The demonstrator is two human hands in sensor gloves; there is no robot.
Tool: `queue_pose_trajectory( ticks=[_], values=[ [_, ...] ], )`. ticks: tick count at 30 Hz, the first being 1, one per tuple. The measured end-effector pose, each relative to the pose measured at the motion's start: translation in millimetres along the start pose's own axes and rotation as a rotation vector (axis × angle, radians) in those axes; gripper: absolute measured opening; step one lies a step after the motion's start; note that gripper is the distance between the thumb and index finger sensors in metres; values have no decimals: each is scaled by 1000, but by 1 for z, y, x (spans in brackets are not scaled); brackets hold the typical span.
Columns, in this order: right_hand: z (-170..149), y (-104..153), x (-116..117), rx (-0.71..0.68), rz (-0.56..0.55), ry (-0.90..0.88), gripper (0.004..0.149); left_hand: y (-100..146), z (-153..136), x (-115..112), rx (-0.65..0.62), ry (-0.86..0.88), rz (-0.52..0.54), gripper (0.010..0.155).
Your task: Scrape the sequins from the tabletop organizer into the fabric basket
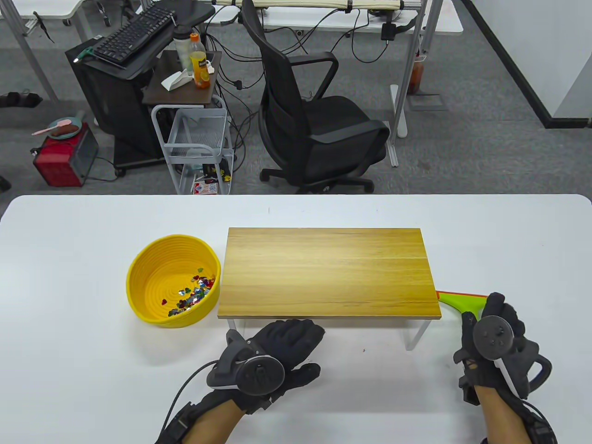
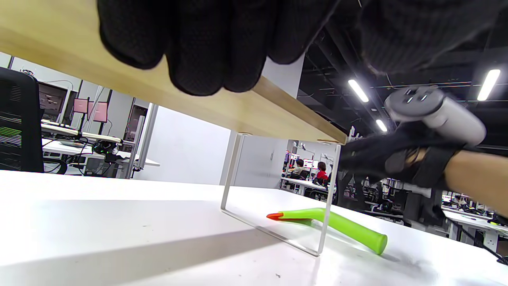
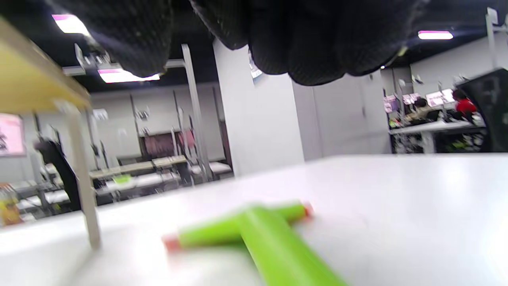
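Note:
The yellow fabric basket (image 1: pixel 173 282) sits left of the wooden tabletop organizer (image 1: pixel 328 270) and holds several coloured sequins (image 1: pixel 194 293). The organizer's top shows bare wood. A green scraper with an orange blade (image 1: pixel 455 301) lies flat on the table at the organizer's right end; it also shows in the left wrist view (image 2: pixel 337 224) and the right wrist view (image 3: pixel 262 234). My right hand (image 1: pixel 481 317) hovers above its handle, holding nothing, with its fingers (image 3: pixel 309 43) clear of it. My left hand (image 1: pixel 305 342) lies open in front of the organizer's front edge (image 2: pixel 278 115).
The organizer stands on thin white legs (image 2: pixel 329 198), with open room under it. The white table (image 1: pixel 69 323) stretches left and right. A black office chair (image 1: pixel 319 125) and a cart (image 1: pixel 199 148) stand beyond the table's far edge.

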State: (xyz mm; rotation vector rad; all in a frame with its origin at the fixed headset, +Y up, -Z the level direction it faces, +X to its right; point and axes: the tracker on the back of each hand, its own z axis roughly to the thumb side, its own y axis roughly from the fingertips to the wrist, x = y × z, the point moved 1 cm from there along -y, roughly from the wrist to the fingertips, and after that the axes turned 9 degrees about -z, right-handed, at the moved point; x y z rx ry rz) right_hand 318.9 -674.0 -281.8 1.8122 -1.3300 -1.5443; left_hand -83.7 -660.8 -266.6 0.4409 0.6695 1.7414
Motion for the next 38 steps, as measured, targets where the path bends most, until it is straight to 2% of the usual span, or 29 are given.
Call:
queue_pose_trajectory(
  ticks=[3, 6, 8, 10, 15, 19, 24, 38],
  values=[
    [19, 5, -32, -92, -95, -50, 70, 0, -1, 0, 3, -9, 4, 71],
    [46, 19, -54, -275, -142, -124, 71, 0, -2, 1, 4, 2, 9, 71],
    [69, 34, -64, -451, -155, -183, 70, 1, -2, 0, 3, 2, 11, 71],
    [87, 49, -68, -604, -161, -210, 69, 2, -2, 0, 3, -3, 14, 71],
    [115, 76, -58, -839, -103, -297, 70, 3, -2, 1, 0, -6, 23, 72],
    [125, 91, -45, -926, -124, -292, 73, 4, -1, 1, -4, -15, 34, 72],
    [128, 97, -31, -986, -72, -343, 76, 4, 0, 0, -7, -20, 41, 73],
    [127, 96, -14, -975, 6, -383, 79, 5, 1, -4, -14, -31, 28, 74]
  ],
)
